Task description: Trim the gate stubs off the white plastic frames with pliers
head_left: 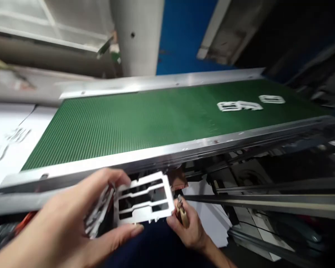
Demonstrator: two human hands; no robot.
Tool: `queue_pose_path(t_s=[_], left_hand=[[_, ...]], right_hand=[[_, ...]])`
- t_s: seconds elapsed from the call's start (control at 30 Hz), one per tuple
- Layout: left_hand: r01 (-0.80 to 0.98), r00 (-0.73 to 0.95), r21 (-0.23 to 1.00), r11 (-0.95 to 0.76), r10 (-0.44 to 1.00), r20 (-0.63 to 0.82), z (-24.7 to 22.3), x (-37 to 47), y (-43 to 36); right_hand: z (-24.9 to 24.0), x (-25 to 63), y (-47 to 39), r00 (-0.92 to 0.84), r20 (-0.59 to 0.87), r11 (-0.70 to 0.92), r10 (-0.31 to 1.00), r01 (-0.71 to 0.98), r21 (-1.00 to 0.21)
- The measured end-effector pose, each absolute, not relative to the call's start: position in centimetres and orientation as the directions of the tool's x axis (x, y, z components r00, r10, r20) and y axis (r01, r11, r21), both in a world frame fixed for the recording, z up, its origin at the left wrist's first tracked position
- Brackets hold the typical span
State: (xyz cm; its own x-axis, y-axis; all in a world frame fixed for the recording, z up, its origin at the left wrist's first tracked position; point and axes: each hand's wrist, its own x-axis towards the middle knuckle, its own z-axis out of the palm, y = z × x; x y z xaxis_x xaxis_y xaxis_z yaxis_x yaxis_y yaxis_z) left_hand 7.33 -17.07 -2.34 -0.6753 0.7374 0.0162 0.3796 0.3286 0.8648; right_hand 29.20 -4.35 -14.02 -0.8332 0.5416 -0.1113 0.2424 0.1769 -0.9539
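My left hand (69, 219) is closed around a white plastic frame (142, 214) with slots and thin crossbars, gripped by its left end between thumb and fingers. More white plastic frames (99, 216) are stacked in the palm of that hand, partly hidden by the fingers. My right hand (191, 229) is wrapped around small tan-handled pliers (182, 214), metal tip upward, close to the right edge of the held frame. Whether the tip touches the frame I cannot tell.
A green conveyor belt (145, 115) with metal side rails (167, 150) runs across in front of me. Several white frames (240, 105) lie on its right part. At the left, blurred frames rest on a white surface (39, 123). Metal bars (268, 201) stand at lower right.
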Motion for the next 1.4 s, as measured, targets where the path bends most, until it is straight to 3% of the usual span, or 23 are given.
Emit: queue_pose_path(t_s=[0.1, 0.27, 0.4, 0.5, 0.6, 0.87, 1.13, 1.4], left_hand=[[0.392, -0.663, 0.763, 0.514, 0.733, -0.153, -8.1, 10.9, -22.9], [0.022, -0.790, 0.722, 0.692, 0.455, -0.412, -13.6, 14.9, -27.0], [-0.352, -0.758, 0.765, 0.539, 0.315, -0.571, -13.9, 15.9, -28.8], [-0.473, -0.747, 0.781, 0.407, 0.285, -0.601, -13.9, 15.9, -29.7], [-0.551, -0.678, 0.759, 0.347, 0.345, -0.649, -14.0, 15.8, -29.9], [-0.613, -0.572, 0.733, 0.294, 0.475, -0.669, -14.7, 15.4, -29.2], [-0.609, -0.570, 0.731, 0.306, 0.472, -0.673, -14.7, 15.3, -28.8], [-0.571, -0.625, 0.759, 0.312, 0.433, -0.649, -14.9, 16.1, -27.5]], right_hand=[[-12.9, 25.5, -4.8, -0.932, -0.070, 0.108, 0.355, 0.115, -0.987], [-14.6, 21.5, -7.7, -0.966, -0.156, 0.187, 0.204, 0.195, -0.963], [-16.2, 20.4, -8.7, -0.961, -0.234, 0.152, 0.146, 0.256, -0.955], [-16.7, 19.4, -8.5, -0.959, -0.274, 0.128, 0.070, 0.281, -0.951], [-16.8, 18.3, -8.2, -0.959, -0.282, 0.157, 0.040, 0.285, -0.946], [-16.7, 16.4, -8.7, -0.955, -0.297, 0.270, 0.016, 0.290, -0.918], [-17.5, 16.8, -8.4, -0.941, -0.335, 0.011, -0.040, 0.335, -0.942], [-17.7, 17.5, -8.4, -0.940, -0.342, 0.078, 0.003, 0.342, -0.937]])
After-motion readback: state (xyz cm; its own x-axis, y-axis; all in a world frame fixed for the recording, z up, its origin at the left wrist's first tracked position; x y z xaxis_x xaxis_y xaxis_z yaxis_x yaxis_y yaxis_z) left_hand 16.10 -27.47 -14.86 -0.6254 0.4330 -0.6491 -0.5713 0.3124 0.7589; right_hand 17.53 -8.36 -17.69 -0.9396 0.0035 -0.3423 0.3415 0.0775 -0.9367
